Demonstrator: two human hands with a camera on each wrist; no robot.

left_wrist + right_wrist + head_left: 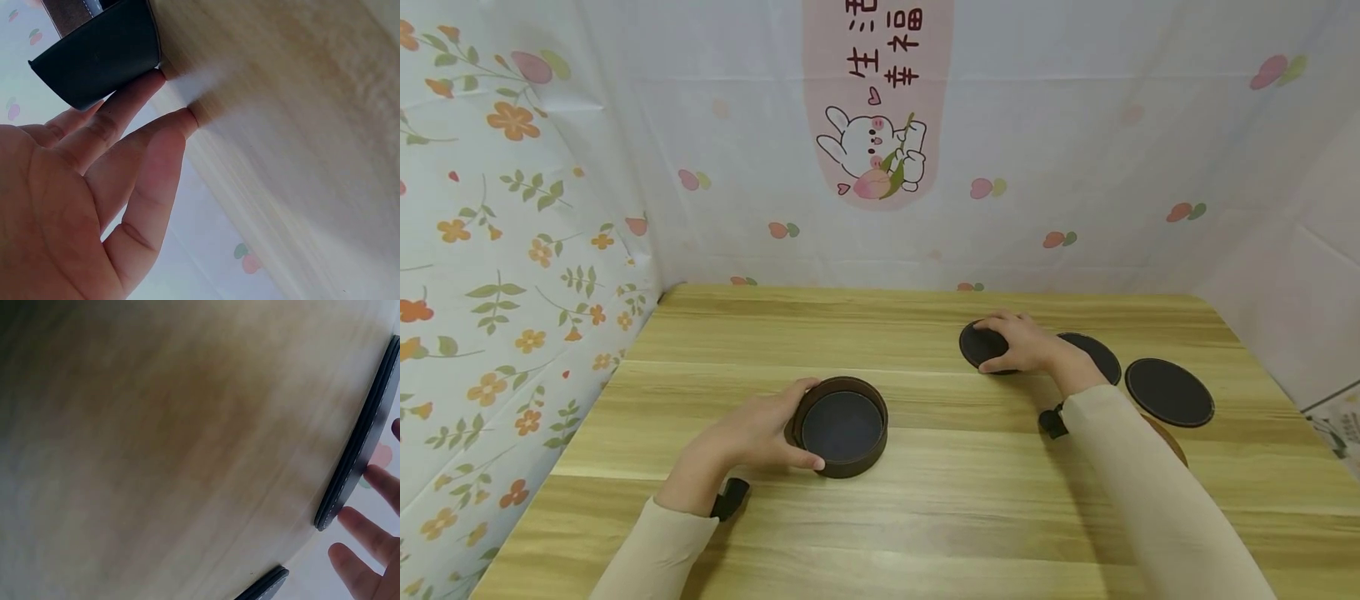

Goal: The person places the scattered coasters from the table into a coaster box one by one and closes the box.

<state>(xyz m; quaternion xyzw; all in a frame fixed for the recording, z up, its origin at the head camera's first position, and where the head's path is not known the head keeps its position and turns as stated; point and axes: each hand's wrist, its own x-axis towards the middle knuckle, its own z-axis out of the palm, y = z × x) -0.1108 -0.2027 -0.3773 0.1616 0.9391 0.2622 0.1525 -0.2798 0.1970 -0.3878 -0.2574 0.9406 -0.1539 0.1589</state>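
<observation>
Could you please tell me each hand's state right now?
Left hand: holding the round holder.
Right hand: touching a black disc; grip cannot be told.

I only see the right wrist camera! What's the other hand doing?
Observer: In the head view, the left hand grips the side of a round brown container.

Operator: Ooh! Is its open side up or down?

Observer: Up; the head camera looks straight into it and sees a dark round bottom.

Operator: And is there any fun picture in the room?

Observer: Yes, a white cartoon bunny with a flower, printed on the sheet beyond the table.
</observation>
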